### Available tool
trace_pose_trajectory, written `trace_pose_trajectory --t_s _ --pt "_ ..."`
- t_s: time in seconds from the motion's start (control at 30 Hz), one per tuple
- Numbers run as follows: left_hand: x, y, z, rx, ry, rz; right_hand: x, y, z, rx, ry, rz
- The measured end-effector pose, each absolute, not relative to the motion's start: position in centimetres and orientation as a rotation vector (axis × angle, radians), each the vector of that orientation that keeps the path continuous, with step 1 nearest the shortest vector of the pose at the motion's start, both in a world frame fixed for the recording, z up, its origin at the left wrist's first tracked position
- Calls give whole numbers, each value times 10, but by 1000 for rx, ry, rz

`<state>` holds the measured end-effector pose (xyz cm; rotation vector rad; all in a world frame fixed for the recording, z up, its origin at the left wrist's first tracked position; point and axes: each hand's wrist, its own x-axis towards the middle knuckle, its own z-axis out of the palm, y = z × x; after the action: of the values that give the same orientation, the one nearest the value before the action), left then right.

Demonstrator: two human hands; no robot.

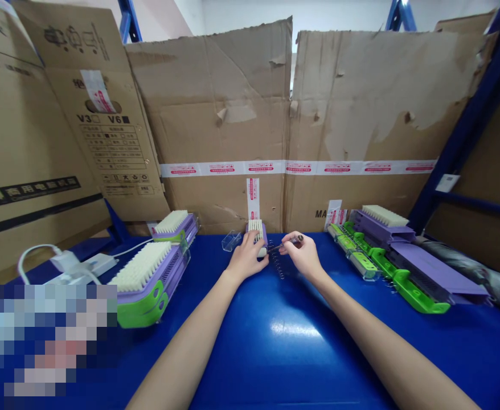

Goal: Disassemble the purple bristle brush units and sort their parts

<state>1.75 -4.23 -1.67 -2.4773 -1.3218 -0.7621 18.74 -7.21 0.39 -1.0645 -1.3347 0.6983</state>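
My left hand (245, 256) is wrapped round a small purple brush block with cream bristles (257, 228), standing on the blue table (284, 341) near its far edge. My right hand (303, 253) pinches a thin dark tool with a metal end (290, 243), its tip pointing left toward the block. A small coiled spring (279, 267) lies on the table between my two hands.
Two purple-and-green bristle brushes (147, 279) lie at the left, with a clear plastic piece (232, 240) near my left hand. More purple and green parts (399, 262) are stacked at the right. Cardboard sheets (275, 131) wall off the back. White cables (66, 262) lie at far left.
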Motion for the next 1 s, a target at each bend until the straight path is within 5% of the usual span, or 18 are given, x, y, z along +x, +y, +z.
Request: trace_pose_trajectory --t_s 0.5,1.0 --pt "21 -43 -15 -2536 -1443 -767 168 -84 14 -1065 -1967 53" --pt "27 -44 -8 -2542 -1229 -568 180 -73 18 -1113 -1923 38"
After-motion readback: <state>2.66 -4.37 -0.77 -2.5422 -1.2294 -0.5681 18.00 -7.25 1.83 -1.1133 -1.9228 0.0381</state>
